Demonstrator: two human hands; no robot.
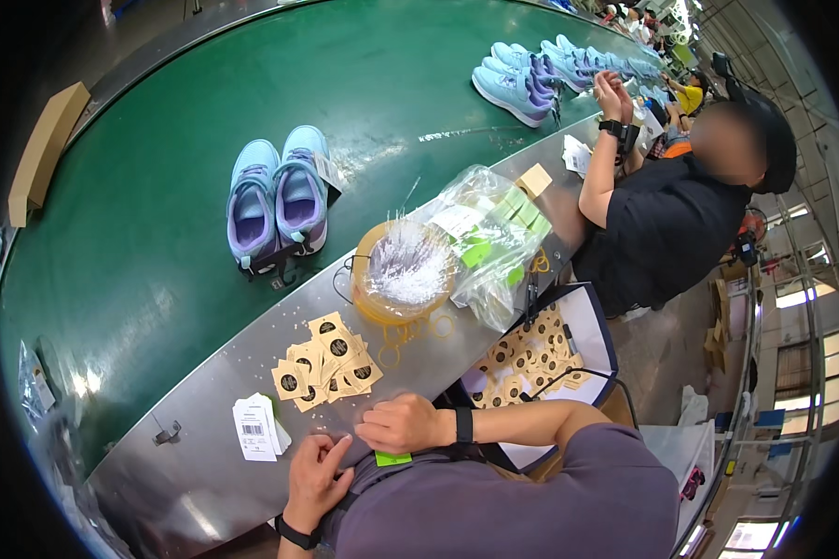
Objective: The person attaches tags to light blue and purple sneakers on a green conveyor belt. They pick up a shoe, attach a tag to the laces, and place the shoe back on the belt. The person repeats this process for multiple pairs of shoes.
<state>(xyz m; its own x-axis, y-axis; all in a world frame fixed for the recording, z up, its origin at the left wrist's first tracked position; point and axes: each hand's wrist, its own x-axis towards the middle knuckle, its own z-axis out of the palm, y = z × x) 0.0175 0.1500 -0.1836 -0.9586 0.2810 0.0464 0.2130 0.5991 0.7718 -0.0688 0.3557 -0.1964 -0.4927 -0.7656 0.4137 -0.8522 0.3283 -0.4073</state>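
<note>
"How do the two hands stand?"

"The left hand [315, 480] is low over the near edge of the silver metal bench [205, 466], its fingers loosely bent, the thumb parted from the index finger. The right hand [401, 424] is just beside it, knuckles up, fingers curled inward."

"Is the right one gripping anything?"

"I can't tell; its fingertips are hidden. A bright green flat card [393, 458] shows right below it, against the person's dark purple-grey shirt [494, 508]."

"And what's close by?"

"A loose, overlapping heap of tan square paper packets with round black marks [326, 365] lies on the bench, beyond the hands. A fanned stack of white barcoded tags [256, 430] sits to the left, near the left hand."

"What's on the right?"

"A dark-blue-rimmed box with white inner walls [587, 321], holding more of those packets. Farther off stands a yellow round tub [371, 303] heaped with thin clear plastic strands [405, 270], beside a clear plastic bag [489, 289] with green cards in it."

"Any shoes?"

"One light-blue pair with purple linings [280, 196], side by side on the green belt [149, 224] past the bench."
</note>
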